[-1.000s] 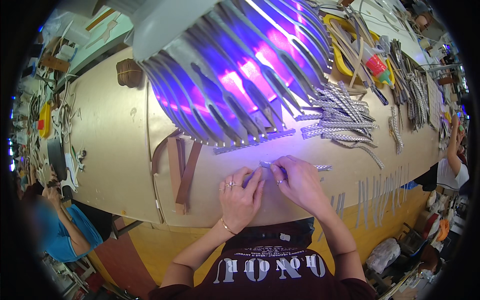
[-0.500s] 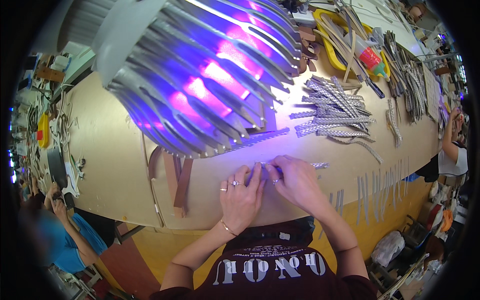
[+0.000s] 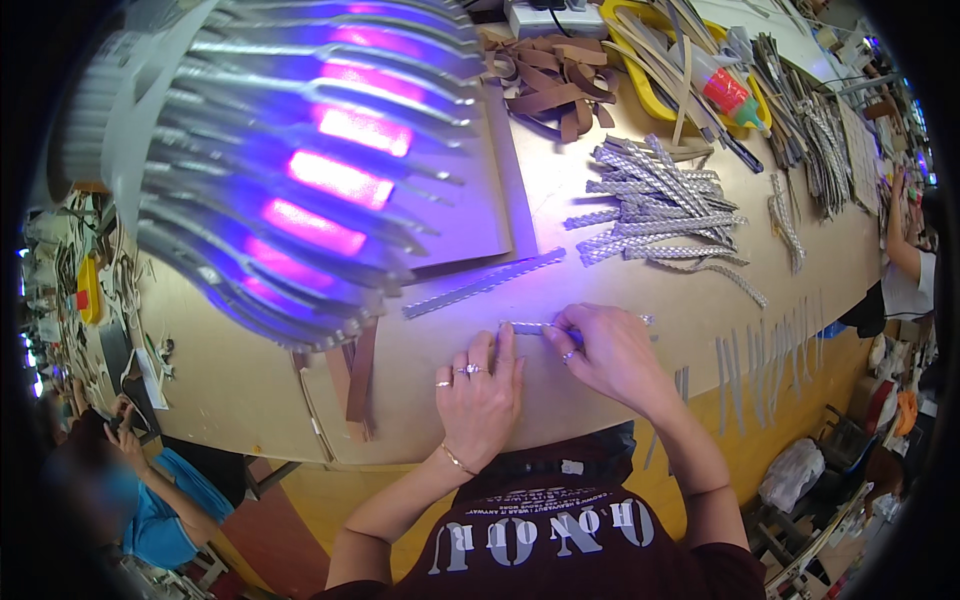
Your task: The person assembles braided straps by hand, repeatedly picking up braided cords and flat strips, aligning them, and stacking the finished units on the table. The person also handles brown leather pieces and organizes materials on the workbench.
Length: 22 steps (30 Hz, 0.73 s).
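A silvery braided strap (image 3: 527,329) lies flat on the tabletop in front of me. My left hand (image 3: 480,395) rests palm down, fingers stretched out, with the index fingertip pressing the strap's left end. Fingers closed, my right hand (image 3: 612,352) pinches the strap further along and covers its middle. A bit of its right end shows beyond that hand. Just behind lies another long braided strap (image 3: 485,284). A loose pile of braided straps (image 3: 665,208) sits at the back right.
A large ribbed lamp (image 3: 300,170) glowing purple and pink hangs over the left of the table. Brown strips (image 3: 360,385) lie left of my hands, thin grey strips (image 3: 760,365) along the right edge. A yellow tray (image 3: 625,65) stands at the back. Another person (image 3: 160,500) sits at left.
My right hand has shifted slightly right, away from the left fingertips, uncovering more of the strap between them. The lamp appears further left in view, showing more brown strips and the board behind it.
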{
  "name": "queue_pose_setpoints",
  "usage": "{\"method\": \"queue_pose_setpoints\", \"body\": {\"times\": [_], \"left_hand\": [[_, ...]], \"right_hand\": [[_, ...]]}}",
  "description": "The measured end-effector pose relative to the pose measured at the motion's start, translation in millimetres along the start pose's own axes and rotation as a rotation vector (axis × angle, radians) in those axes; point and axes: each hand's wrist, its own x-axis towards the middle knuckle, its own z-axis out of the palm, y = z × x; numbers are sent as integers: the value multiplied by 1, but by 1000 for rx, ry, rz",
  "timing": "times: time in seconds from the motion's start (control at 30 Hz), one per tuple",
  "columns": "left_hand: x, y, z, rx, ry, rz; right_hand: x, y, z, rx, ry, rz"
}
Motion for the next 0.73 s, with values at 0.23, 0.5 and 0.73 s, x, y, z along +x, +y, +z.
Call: {"method": "queue_pose_setpoints", "body": {"times": [0.23, 0.5, 0.73], "left_hand": [[0, 2, 1, 8, -6, -4], [-6, 12, -1, -124, -86, 26], [-9, 19, 21, -357, -211, 31]], "right_hand": [[1, -1, -1, 1, -22, 34], [2, -2, 2, -13, 15, 38], [-2, 1, 0, -81, -12, 106]]}}
